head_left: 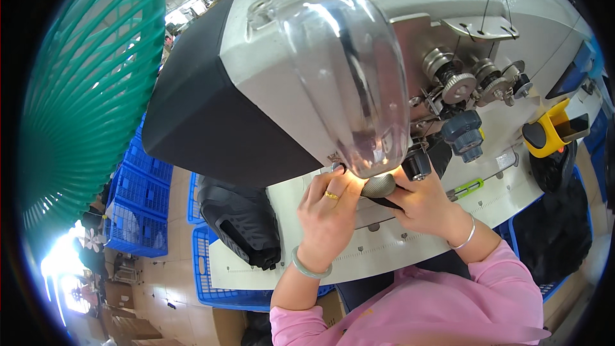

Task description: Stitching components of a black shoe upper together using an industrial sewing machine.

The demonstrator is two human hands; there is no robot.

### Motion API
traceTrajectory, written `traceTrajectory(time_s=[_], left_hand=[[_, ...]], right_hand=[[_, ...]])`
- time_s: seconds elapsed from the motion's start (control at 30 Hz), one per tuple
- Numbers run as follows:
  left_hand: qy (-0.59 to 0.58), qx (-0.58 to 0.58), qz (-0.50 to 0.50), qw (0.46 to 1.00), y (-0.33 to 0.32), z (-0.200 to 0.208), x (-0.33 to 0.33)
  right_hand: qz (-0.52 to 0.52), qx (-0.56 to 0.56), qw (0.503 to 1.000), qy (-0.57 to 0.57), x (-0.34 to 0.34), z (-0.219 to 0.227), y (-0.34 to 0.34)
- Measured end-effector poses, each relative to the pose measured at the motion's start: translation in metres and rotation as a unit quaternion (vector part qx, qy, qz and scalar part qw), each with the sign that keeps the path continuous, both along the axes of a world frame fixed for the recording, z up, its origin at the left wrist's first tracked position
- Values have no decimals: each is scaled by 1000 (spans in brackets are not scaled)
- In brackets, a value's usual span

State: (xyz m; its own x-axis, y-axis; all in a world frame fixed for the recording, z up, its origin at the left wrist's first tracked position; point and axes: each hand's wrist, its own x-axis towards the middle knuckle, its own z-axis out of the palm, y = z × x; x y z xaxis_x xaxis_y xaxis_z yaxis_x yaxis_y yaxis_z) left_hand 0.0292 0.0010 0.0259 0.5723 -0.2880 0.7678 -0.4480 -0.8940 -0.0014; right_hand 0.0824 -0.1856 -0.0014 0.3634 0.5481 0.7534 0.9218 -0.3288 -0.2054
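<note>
Under the sewing machine's (262, 57) clear plastic guard (346, 70), both hands are at a dark shoe piece with a grey textured patch (379, 185). My left hand (330, 214), with a gold ring, has its fingers bent and pressed together at the piece's left side. My right hand (426, 204) grips its right side, thumb near the grey patch and fingers partly behind the machine's dark knob. A lamp glow lights the spot between the hands. The guard and the machine head hide the needle and much of the piece.
Black shoe uppers (240, 224) lie on the white table (359, 253) at left. A green-handled tool (466, 188) rests right of my right hand, with a yellow holder (549, 131) beyond. A green fan (96, 90), blue crates (138, 218) and a crate of black pieces (554, 234) surround the table.
</note>
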Motion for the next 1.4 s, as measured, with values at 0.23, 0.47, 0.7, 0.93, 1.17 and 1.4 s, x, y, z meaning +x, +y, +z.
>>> traceTrajectory(time_s=[0.23, 0.47, 0.7, 0.93, 1.17, 1.4], left_hand=[[48, 16, -4, 999, -3, 9, -8], [78, -85, -27, 993, -9, 8, 0], [55, -144, 7, 988, -3, -3, 4], [3, -146, -21, 989, -9, -2, 9], [33, -172, -11, 984, -7, 0, 11], [24, -143, 9, 989, -16, 4, 11]], right_hand=[[-49, 4, 999, -2, -5, -8, 1], [-103, 115, 984, -94, -1, -12, 19], [-65, 91, 994, -9, 1, -10, 24], [-82, 85, 991, -61, -1, -9, 24], [-141, 92, 986, 9, -9, -10, 45], [-24, 74, 988, 132, -4, -9, 29]])
